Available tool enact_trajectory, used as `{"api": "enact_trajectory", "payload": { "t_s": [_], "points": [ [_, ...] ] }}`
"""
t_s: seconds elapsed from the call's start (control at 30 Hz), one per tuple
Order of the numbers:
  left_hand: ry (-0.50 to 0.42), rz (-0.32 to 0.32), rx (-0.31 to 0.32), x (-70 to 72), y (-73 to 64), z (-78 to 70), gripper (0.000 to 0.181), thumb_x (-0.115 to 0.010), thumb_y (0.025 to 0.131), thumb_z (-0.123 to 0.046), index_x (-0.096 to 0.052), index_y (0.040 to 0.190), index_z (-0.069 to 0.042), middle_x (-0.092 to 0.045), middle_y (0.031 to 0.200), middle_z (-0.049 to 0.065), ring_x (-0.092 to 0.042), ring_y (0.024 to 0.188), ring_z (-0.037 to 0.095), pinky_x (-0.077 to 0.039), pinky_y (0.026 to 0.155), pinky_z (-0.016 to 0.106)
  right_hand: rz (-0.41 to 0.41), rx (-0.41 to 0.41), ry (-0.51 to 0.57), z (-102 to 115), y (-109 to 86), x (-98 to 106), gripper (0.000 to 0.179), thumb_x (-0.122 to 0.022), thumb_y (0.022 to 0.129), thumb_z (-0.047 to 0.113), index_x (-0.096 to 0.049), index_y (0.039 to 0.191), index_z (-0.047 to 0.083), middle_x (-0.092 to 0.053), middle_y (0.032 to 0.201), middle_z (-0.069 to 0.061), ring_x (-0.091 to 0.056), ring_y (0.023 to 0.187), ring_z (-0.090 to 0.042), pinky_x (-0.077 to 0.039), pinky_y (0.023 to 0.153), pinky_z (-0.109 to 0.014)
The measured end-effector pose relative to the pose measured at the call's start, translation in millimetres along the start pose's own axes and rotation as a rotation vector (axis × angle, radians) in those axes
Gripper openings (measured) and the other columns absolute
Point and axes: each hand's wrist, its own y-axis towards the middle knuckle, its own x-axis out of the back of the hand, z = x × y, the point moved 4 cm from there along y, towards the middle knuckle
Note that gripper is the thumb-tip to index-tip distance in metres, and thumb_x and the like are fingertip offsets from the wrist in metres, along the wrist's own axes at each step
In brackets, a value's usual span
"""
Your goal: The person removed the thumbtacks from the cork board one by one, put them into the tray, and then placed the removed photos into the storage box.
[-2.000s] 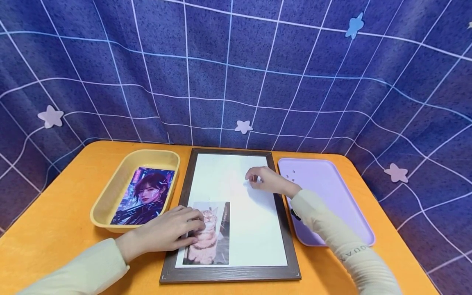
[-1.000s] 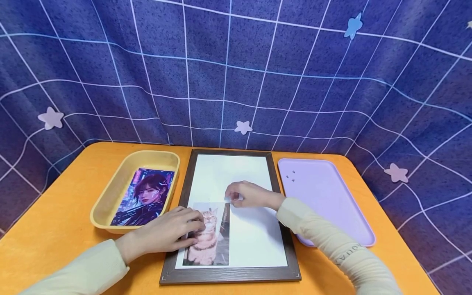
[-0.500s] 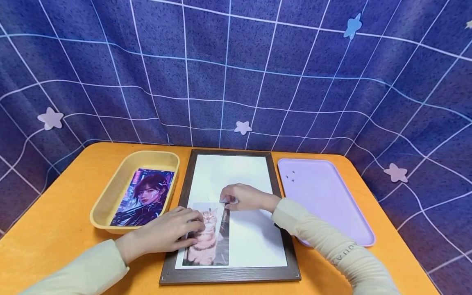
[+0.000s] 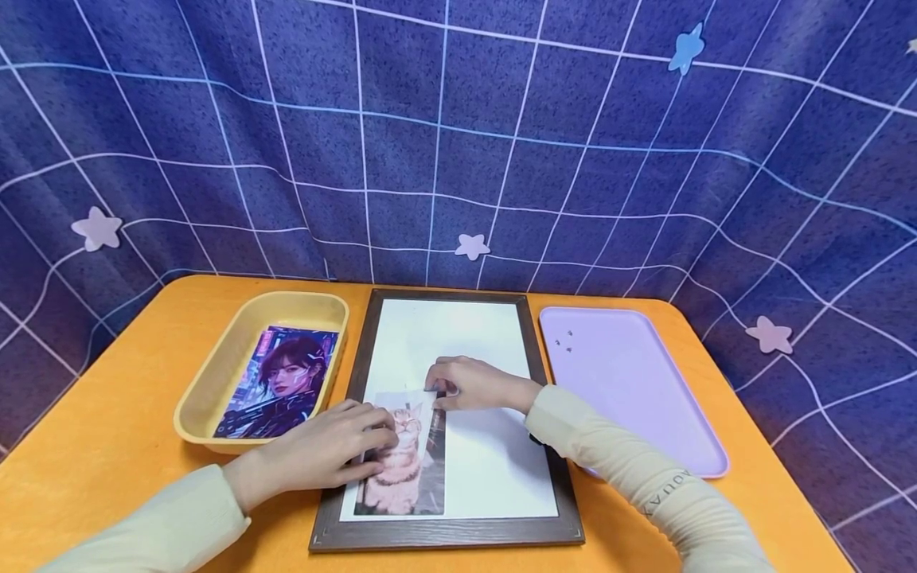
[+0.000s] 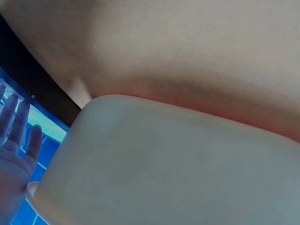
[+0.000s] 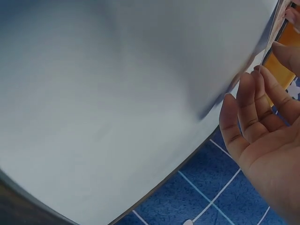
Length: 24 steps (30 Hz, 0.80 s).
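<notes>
A cat photo (image 4: pixel 394 477) lies on the lower left of a white board (image 4: pixel 458 334) with a dark wood-like frame. My left hand (image 4: pixel 337 442) rests its spread fingers on the photo's left side. My right hand (image 4: pixel 476 382) is at the photo's upper right corner, thumb and forefinger pinching a small pale thing there, mostly hidden by the fingers. In the right wrist view, the right hand (image 6: pixel 262 145) has its fingertips beside the photo's thin edge. Blurred skin and a pale smooth surface fill most of the left wrist view.
A yellow bin (image 4: pixel 189 414) on the left holds a picture (image 4: pixel 286 382) of a dark-haired figure. On the right lies a purple tray (image 4: pixel 630 382) with a few tiny dark pieces (image 4: pixel 569 349) near its far left corner. A blue gridded curtain (image 4: pixel 401 143) hangs behind the orange table (image 4: pixel 93 469).
From the upper right of the board, my right hand has moved left and nearer to me, to the photo's corner. It is almost still over the last half second. The left hand has stayed put.
</notes>
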Motion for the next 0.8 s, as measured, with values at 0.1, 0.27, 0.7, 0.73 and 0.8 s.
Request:
{"api": "enact_trajectory", "payload": {
  "t_s": [0.1,0.27,0.7,0.73,0.8],
  "points": [
    [-0.002,0.007,0.005,0.5,0.0,0.0,0.027,-0.059,0.086,-0.04,-0.061,0.107,-0.023,-0.058,0.109,-0.007,-0.053,0.1,0.009,-0.044,0.086,0.034,0.003,0.001,-0.003,1.1,0.7,0.2,0.021,-0.065,0.083,0.018,-0.064,0.101,0.009,-0.057,0.086,-0.001,-0.052,0.073,-0.01,-0.04,0.066,-0.017],
    [-0.001,0.007,0.003,0.7,0.3,-0.2,0.027,-0.06,0.086,-0.04,-0.061,0.107,-0.023,-0.059,0.109,-0.007,-0.053,0.1,0.009,-0.043,0.085,0.033,-0.009,0.018,-0.003,2.2,2.2,-0.4,0.021,-0.066,0.082,0.018,-0.065,0.1,0.008,-0.057,0.085,-0.001,-0.051,0.071,-0.01,-0.04,0.065,-0.017],
    [0.044,0.026,-0.002,2.3,1.3,-2.3,0.025,-0.059,0.086,-0.039,-0.062,0.105,-0.024,-0.058,0.106,-0.008,-0.053,0.098,0.01,-0.042,0.085,0.034,-0.008,-0.01,0.088,0.7,3.5,-2.5,0.014,-0.066,0.082,0.013,-0.064,0.094,0.008,-0.061,0.081,0.0,-0.052,0.071,-0.008,-0.042,0.066,-0.016],
    [0.05,0.022,-0.006,2.4,1.3,-2.4,0.025,-0.059,0.086,-0.039,-0.062,0.105,-0.023,-0.058,0.106,-0.008,-0.053,0.097,0.01,-0.042,0.085,0.034,-0.009,-0.01,0.093,0.6,3.5,-2.5,0.013,-0.066,0.082,0.012,-0.064,0.094,0.008,-0.061,0.081,0.0,-0.052,0.071,-0.008,-0.042,0.066,-0.016],
    [0.061,0.008,-0.013,2.9,1.0,-2.5,0.024,-0.06,0.086,-0.039,-0.062,0.104,-0.023,-0.058,0.105,-0.008,-0.053,0.097,0.011,-0.042,0.085,0.034,-0.011,-0.005,0.099,0.9,3.5,-2.9,0.013,-0.066,0.081,0.011,-0.064,0.093,0.007,-0.061,0.081,-0.002,-0.053,0.072,-0.01,-0.042,0.066,-0.017]
  ]
}}
